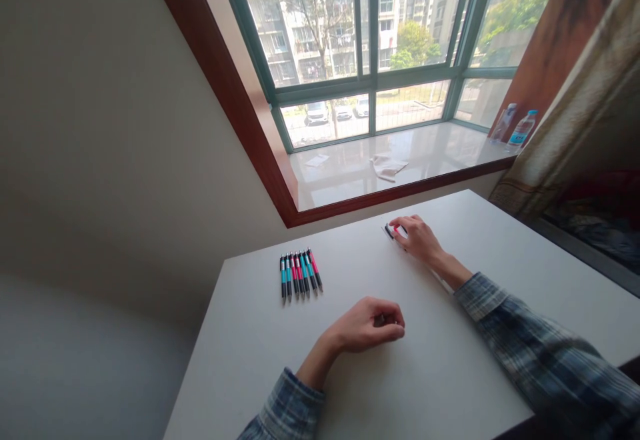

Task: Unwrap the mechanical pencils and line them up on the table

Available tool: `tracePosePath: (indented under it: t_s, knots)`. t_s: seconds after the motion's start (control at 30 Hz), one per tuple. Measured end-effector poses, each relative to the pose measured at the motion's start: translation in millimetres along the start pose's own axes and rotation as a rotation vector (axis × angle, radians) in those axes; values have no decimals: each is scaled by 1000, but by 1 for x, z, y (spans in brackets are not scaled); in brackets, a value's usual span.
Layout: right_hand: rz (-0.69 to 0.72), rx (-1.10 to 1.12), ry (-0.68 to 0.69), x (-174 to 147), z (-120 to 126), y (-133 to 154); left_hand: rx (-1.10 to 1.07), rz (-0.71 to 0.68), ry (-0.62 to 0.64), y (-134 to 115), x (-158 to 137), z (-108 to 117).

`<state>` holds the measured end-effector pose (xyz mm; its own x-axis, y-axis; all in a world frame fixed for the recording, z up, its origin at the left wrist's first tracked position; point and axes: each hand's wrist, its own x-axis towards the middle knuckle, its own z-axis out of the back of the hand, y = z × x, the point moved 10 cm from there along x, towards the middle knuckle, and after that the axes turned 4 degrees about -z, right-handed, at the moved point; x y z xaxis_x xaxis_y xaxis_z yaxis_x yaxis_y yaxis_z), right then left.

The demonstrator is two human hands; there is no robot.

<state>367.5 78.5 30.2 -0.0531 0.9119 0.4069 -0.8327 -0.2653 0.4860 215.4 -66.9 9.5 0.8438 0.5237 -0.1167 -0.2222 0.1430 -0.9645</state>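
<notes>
My right hand [419, 241] is at the far edge of the white table [440, 333], its thumb and fingers closed around a pen [396, 230] with a red part showing. The fingers cover most of that pen, and a dark clip-like piece shows beside them. Nearer to me, my left hand [367, 325] rests with its fingers curled in toward the thumb, and no object shows in it. To its upper left lies a row of several pens [301, 275], side by side, with teal or pink-red barrels, black grips and tips toward me.
Behind the table is a window sill [345, 180] with a brown wooden frame. Crumpled white paper [389, 167] lies on it, and two plastic bottles [521, 129] stand at its right end. A curtain [575, 93] hangs at the right, a plain wall [110, 160] at the left.
</notes>
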Motion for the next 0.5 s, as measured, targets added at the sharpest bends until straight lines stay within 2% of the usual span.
tracePosePath:
  t_s: [0.27,0.5]
  knots:
    - [66,-20,3,7,-9,5,2,-25,2,-2,-1,0]
    - [-10,-41,27,6,-14,4,-2,-27,-13,-4,-1,0]
